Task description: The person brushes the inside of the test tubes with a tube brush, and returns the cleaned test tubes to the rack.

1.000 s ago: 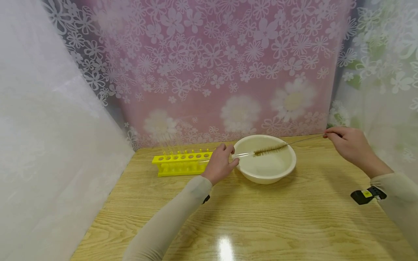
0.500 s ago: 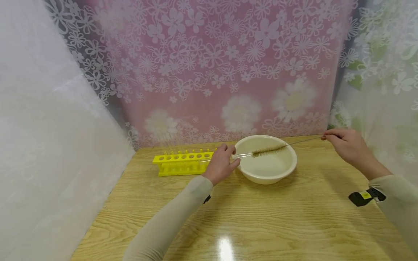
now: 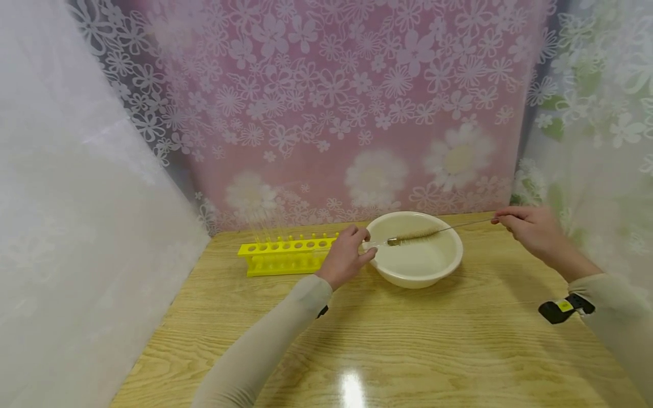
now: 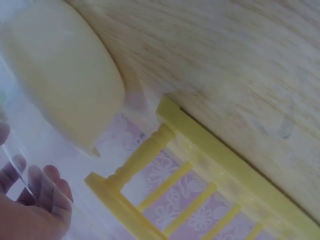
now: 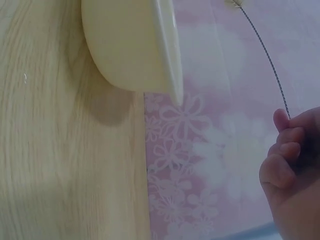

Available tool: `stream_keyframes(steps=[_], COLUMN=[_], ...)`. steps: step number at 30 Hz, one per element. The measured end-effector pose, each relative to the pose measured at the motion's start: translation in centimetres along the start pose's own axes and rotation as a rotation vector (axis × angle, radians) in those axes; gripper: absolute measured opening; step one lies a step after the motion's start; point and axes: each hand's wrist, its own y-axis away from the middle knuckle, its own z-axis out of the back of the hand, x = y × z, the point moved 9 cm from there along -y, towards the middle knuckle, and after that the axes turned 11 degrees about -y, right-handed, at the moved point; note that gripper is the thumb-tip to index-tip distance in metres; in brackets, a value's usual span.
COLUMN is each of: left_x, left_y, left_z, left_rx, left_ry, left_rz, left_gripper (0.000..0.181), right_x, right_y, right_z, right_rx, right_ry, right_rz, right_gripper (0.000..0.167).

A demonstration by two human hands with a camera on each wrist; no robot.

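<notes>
In the head view my left hand [image 3: 346, 258] holds a clear glass test tube [image 3: 378, 244] nearly level, its mouth toward the right over a cream basin [image 3: 414, 281]. The fingers cover its middle. A test tube brush [image 3: 420, 233] with tan bristles points left, its tip at the tube's mouth and seemingly just inside. My right hand [image 3: 533, 231] pinches the far end of the brush's thin wire handle. The right wrist view shows this twisted wire [image 5: 270, 59] between thumb and fingers. In the left wrist view the tube [image 4: 25, 172] is faint against the fingers.
Left of the basin stands a yellow test tube rack [image 3: 285, 246], with several clear tubes [image 3: 261, 226] upright at its left end. All stand on a wood-grain table [image 3: 408, 340]. Floral sheets [image 3: 326, 113] hang behind and at both sides.
My right hand has moved left with the brush, bringing its tip from the edge of the tube's mouth to slightly inside. The left hand and tube stay almost still.
</notes>
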Motion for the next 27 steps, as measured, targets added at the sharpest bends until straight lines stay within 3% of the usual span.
stream_keyframes(steps=[4, 13, 22, 27], left_x=[-0.5, -1.0, -1.5, -1.8], left_y=[-0.1, -0.3, -0.6, -0.7], left_z=[0.3, 0.6, 0.4, 0.1], left_rx=[-0.017, -0.01, 0.011, 0.02], left_ry=[-0.008, 0.02, 0.04, 0.061], left_rz=[-0.027, -0.042, -0.045, -0.043], left_gripper=[0.023, 0.021, 0.022, 0.02], right_x=[0.1, 1.2, 2.2, 3.3], right_y=[-0.3, -0.6, -1.1, -1.4], right_z=[-1.6, -3.7, -6.8, -8.5], right_rx=[0.052, 0.057, 0.141, 0.152], right_ry=[0.032, 0.031, 0.011, 0.026], right_rz=[-0.012, 0.077, 0.034, 0.076], right_gripper=[0.045, 0.037, 0.044, 0.04])
